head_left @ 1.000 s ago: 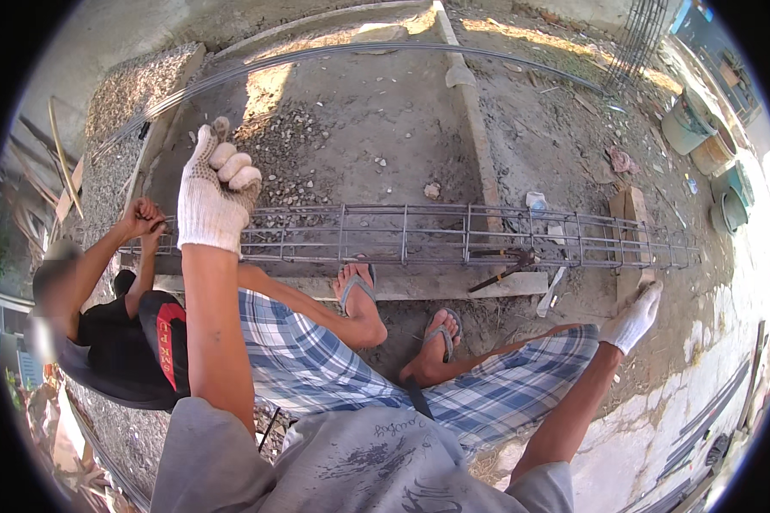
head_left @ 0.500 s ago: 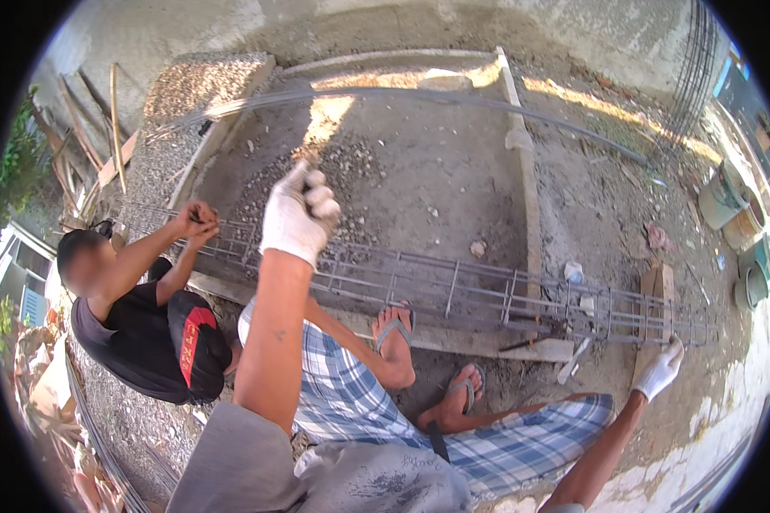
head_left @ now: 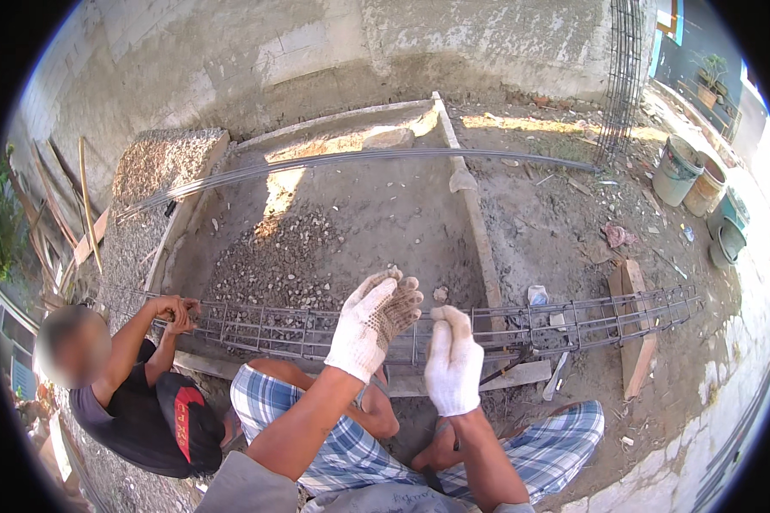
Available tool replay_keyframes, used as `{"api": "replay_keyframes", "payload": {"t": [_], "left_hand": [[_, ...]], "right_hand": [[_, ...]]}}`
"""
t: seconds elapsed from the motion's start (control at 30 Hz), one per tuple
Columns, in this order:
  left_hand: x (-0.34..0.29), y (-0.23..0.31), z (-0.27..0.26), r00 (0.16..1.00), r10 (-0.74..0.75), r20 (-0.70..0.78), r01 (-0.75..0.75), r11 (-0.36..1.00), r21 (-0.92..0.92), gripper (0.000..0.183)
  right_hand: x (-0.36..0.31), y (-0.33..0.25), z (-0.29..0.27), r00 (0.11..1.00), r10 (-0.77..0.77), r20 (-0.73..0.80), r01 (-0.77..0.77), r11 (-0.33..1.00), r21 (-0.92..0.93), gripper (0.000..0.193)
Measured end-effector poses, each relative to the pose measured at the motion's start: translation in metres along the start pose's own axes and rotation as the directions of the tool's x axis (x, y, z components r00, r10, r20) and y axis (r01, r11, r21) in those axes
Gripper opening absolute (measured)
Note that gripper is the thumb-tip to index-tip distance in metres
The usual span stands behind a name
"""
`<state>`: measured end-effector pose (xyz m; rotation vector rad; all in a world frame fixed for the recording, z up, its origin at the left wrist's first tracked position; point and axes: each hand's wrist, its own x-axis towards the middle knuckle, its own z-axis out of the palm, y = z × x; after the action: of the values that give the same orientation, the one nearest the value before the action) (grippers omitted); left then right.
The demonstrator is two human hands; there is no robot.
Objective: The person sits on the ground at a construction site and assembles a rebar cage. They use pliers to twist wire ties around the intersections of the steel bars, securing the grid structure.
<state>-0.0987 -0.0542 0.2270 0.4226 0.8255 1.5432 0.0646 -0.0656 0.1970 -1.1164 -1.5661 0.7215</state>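
Observation:
A long cage of steel bars with square stirrups lies crosswise in front of me. My left hand, in a white knit glove with a dotted palm, is raised over the middle of the cage, fingers bent and pressed together. Close to its right, my right hand, also gloved, points upward with thumb and fingers closed. Anything inside either hand is too small or hidden to make out. A dark tool-like rod rests against the cage just right of my right hand.
A co-worker squats at the left, both hands at the cage's left part. Wooden blocks support its right end. Beyond lie loose steel bars, a gravel heap and a low concrete edging. Buckets stand far right.
My right hand has left the cage's right end and come to the middle beside my left hand. My left hand has moved right and lower. The view has tilted upward.

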Motion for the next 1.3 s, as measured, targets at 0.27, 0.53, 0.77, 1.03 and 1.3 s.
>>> {"api": "replay_keyframes", "payload": {"t": [0.27,0.53,0.77,1.03,1.3], "left_hand": [[-0.011,-0.014,-0.005,1.0,0.013,-0.028,-0.014,0.998,-0.063,0.024],[-0.011,-0.012,-0.005,1.0,0.007,0.022,-0.004,0.991,-0.137,0.029],[-0.014,-0.015,-0.002,0.998,0.034,0.052,-0.031,0.998,-0.059,0.029],[-0.024,-0.008,0.011,0.999,-0.025,0.034,0.017,0.977,0.211,0.032],[-0.04,-0.023,0.026,0.965,-0.232,0.123,0.146,0.862,0.486,0.037]], "right_hand": [[-0.019,-0.002,0.036,0.99,-0.056,0.126,0.077,0.982,-0.173,0.023],[-0.02,0.015,0.02,0.98,-0.071,0.184,0.103,0.981,-0.166,0.028],[-0.019,0.016,0.008,0.974,-0.019,0.224,0.064,0.979,-0.195,0.025],[-0.021,0.009,-0.015,0.989,-0.066,0.133,0.068,0.998,-0.008,0.035],[0.023,-0.006,-0.043,1.0,-0.008,0.017,0.005,0.984,0.178,0.041]]}}
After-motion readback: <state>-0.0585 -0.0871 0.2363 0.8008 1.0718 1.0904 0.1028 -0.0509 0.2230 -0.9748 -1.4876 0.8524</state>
